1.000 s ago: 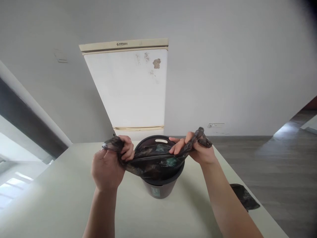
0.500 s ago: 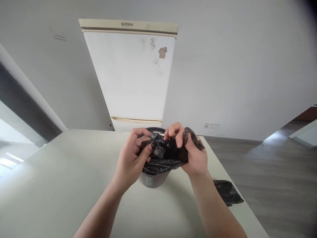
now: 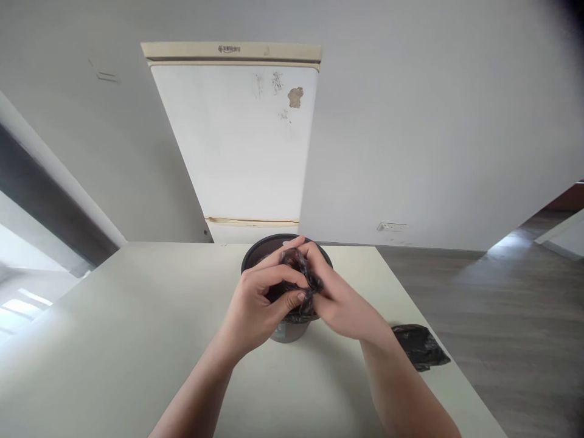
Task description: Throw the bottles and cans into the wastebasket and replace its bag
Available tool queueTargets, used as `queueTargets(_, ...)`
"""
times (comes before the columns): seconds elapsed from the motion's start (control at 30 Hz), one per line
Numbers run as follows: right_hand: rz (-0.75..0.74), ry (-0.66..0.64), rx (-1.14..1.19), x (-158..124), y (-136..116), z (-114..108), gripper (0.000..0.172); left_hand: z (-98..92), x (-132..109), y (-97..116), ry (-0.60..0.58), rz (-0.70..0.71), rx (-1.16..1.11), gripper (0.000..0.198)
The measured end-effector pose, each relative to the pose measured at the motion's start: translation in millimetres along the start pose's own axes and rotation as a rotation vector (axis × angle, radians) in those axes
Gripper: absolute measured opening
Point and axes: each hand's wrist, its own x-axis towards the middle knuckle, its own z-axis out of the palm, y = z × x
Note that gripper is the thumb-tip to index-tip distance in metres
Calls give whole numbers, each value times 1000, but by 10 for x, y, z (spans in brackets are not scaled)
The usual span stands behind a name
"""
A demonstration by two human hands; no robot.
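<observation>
A crumpled black plastic bag (image 3: 301,311) is bunched between my two hands, over the mouth of a dark round trash bin (image 3: 250,254). My left hand (image 3: 255,301) pinches the bag's gathered plastic between thumb and fingers. Pressed against it from the other side, my right hand (image 3: 340,298) has its fingers closed round the same bunch, partly hidden behind the plastic. The bin stands upright on the pale table, with a greenish label (image 3: 278,332) on its near side. My hands and the bag cover much of its opening.
Another black plastic bag (image 3: 420,347) lies flattened by the right edge of the pale table (image 3: 150,340). Behind the table stands a white refrigerator (image 3: 232,140) against a grey wall (image 3: 410,121). A wooden floor (image 3: 493,304) shows at right.
My hands have come together, and the bag that was spread between them is now bunched up. More of the bin's rim shows. The view has shifted slightly.
</observation>
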Motion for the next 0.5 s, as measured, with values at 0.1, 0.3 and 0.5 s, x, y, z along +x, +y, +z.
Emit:
queueTargets(0.1,17,-15,-77,-19,-26,49,48,19,-8,10,16,-1,40,15)
queueTargets(0.3,71,27,99,-29,-84,24,19,61,-32,-52,400,-45,131,16)
queueTargets(0.5,88,1,219,-38,-28,-152,29,51,-37,-112,596,-179,103,3)
